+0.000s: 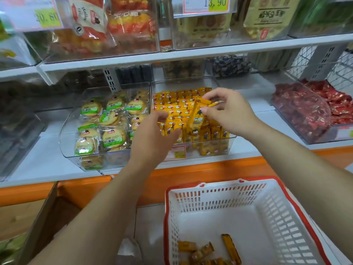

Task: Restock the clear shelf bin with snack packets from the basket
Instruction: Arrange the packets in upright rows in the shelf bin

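Over the clear shelf bin point(232, 142) at 12 o'clock, the right hand point(230, 111) pinches a yellow snack packet point(197, 117) upright, seemingly to slot it in, while the loosely spread left hand point(152, 139) steadies the packet rows point(176, 109); the basket point(210, 192) at 5 o'clock holds few more.

Lower shelf: a flat white shelf board point(47, 159) with an orange front edge point(191, 175), carrying a row of bins.
Centre: a clear plastic shelf bin point(231, 144) stands on the board, packed with small yellow snack packets point(177, 106).
Left of it: a clear curved-front bin point(65, 142) just beside it holds round biscuits in green-labelled wrappers point(112, 137).
Far left: a dark-looking clear bin point(17, 142), contents too blurred to tell.
Right: a clear bin point(317, 139) of red-wrapped sweets point(301, 108), set apart from the centre bin.
Back row: smaller clear boxes point(231, 66), possibly of dark sweets.
Upper shelf: a white board point(191, 54) bearing clear bins of bagged snacks point(133, 43).
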